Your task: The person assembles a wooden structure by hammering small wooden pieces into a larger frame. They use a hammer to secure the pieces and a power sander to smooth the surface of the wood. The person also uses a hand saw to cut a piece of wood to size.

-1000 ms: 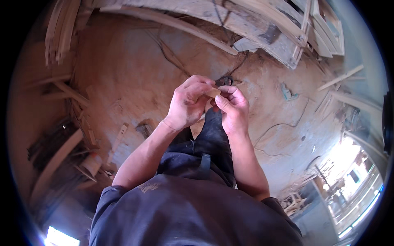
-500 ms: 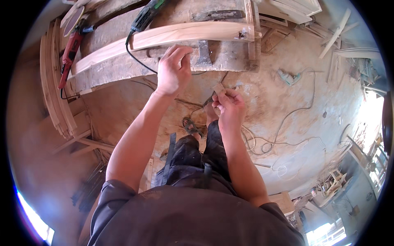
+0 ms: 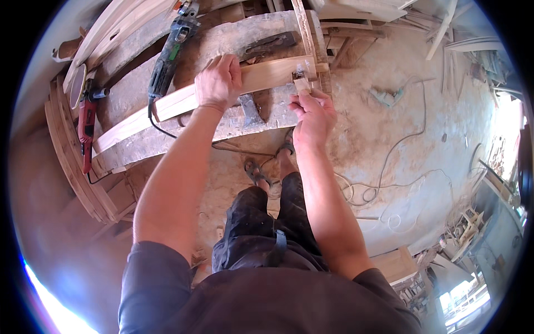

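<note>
A long pale wooden board (image 3: 261,77) lies across the workbench (image 3: 214,131). My left hand (image 3: 218,82) is closed over it, fingers curled on its far side. Between the thumb and fingertips of my right hand (image 3: 314,115) is a small flat wood piece (image 3: 302,86). Its far end is at a dark notch (image 3: 298,74) near the board's right end; whether it enters the notch cannot be made out. A flared, axe-like metal head (image 3: 252,111) rests on the bench by the board's near edge, between my hands.
A green-and-black power tool (image 3: 166,61) lies left of my left hand, its cord crossing the board. Farther left is a red disc tool (image 3: 87,125). Behind the board lies a dark block-shaped tool (image 3: 270,44). A teal power tool (image 3: 386,97) and looping cords are on the floor to the right.
Both hands have moved forward to the board. My left hand has closed over it, and my right hand has brought the small wood piece up to the notch. The view has shifted too.
</note>
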Motion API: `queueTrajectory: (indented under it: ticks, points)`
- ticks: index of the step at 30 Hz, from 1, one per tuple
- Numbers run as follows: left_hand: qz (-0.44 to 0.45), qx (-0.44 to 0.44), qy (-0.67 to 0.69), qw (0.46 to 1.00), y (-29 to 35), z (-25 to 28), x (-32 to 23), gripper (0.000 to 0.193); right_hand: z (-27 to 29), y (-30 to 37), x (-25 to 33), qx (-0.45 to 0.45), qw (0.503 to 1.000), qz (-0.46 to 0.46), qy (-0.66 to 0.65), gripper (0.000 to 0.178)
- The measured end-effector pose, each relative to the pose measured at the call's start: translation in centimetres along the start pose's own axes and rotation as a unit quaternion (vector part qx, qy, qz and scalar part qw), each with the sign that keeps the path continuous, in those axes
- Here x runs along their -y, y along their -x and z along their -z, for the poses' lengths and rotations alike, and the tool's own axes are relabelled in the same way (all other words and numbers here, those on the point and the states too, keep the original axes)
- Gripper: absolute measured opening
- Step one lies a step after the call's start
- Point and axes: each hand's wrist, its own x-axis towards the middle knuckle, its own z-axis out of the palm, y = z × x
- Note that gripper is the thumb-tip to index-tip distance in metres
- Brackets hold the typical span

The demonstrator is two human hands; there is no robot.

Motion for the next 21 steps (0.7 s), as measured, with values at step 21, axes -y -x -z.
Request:
queueTrajectory:
  ticks: [21]
  points:
    - [-0.053,0.032,-0.042,0.997,-0.4,0.1,0.1,0.016,-4.8,0.1,-2.2,-0.167,0.986,0.031,-0.011,0.021]
